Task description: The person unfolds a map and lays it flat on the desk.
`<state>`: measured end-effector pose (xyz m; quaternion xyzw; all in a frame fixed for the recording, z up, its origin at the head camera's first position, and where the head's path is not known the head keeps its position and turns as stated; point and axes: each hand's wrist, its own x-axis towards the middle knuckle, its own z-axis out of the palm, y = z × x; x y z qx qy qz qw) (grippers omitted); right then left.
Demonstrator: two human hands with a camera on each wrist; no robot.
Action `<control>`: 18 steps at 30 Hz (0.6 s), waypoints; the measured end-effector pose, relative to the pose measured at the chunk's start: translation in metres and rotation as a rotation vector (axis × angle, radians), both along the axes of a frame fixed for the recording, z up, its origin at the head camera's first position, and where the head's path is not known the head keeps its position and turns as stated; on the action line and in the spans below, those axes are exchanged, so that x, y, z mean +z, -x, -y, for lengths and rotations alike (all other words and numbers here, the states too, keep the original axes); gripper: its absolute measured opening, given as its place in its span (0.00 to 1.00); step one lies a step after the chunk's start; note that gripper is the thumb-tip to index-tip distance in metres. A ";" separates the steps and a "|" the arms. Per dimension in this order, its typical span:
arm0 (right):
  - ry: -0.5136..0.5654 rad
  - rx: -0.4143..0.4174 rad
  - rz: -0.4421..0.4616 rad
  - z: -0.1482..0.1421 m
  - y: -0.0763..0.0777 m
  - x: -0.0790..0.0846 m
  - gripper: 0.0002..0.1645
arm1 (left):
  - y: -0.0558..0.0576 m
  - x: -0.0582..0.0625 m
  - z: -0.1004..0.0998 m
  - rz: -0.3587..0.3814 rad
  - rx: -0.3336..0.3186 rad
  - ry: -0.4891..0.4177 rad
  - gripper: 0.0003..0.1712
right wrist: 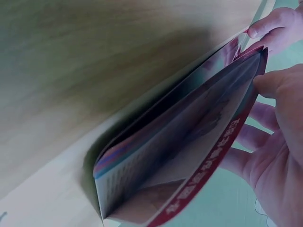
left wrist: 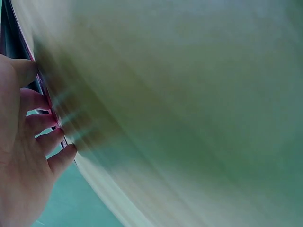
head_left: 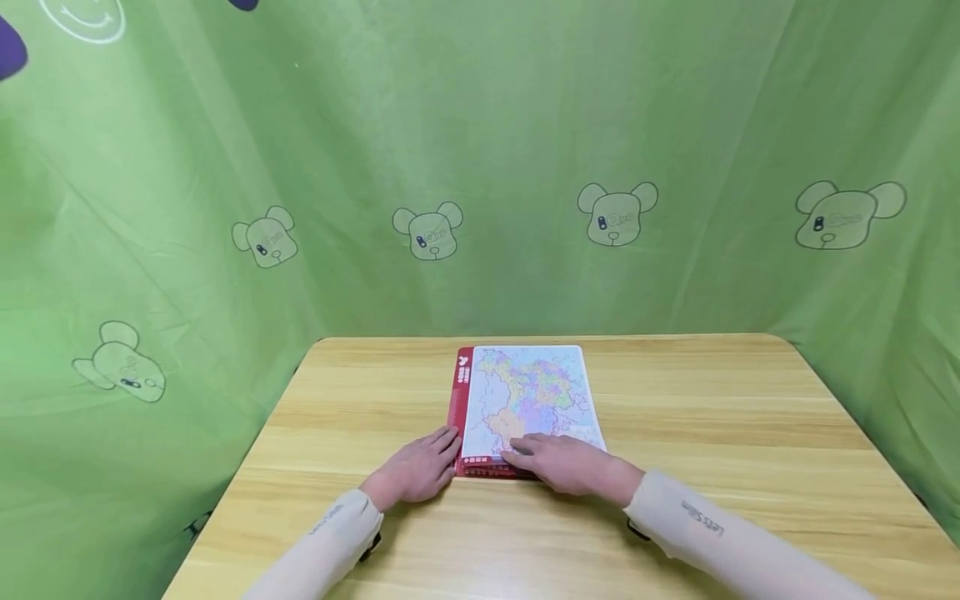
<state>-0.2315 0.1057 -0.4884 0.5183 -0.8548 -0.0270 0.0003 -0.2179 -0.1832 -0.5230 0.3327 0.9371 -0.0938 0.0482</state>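
A folded map sheet (head_left: pixel 543 387) with a red border lies on the wooden table, its coloured map side up. My left hand (head_left: pixel 422 468) rests flat at the sheet's red left edge, fingertips right at that edge. Over the near part of the map lies my right hand (head_left: pixel 570 462), fingers stretched to the left across the printed surface. From low down in the right wrist view, the folded layers (right wrist: pixel 156 170) stand apart like a wedge. The right thumb (right wrist: pixel 272 84) touches the upper layer's red edge, with the other fingers behind it.
The light wooden table (head_left: pixel 750 433) has rounded far corners. A green curtain (head_left: pixel 525 108) printed with bear heads hangs behind the table and along both sides. Both forearms wear pale sleeves (head_left: pixel 697 521), with dark straps at the wrists.
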 end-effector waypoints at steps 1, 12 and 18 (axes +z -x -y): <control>0.001 -0.007 0.006 -0.001 0.000 0.001 0.30 | 0.000 0.000 0.000 0.001 0.003 0.000 0.32; 0.021 -0.007 -0.042 -0.007 0.000 0.012 0.33 | 0.000 0.000 0.000 0.005 0.012 0.000 0.33; 0.051 -0.003 -0.104 -0.015 -0.002 0.021 0.34 | -0.001 0.001 -0.002 0.015 0.020 -0.005 0.32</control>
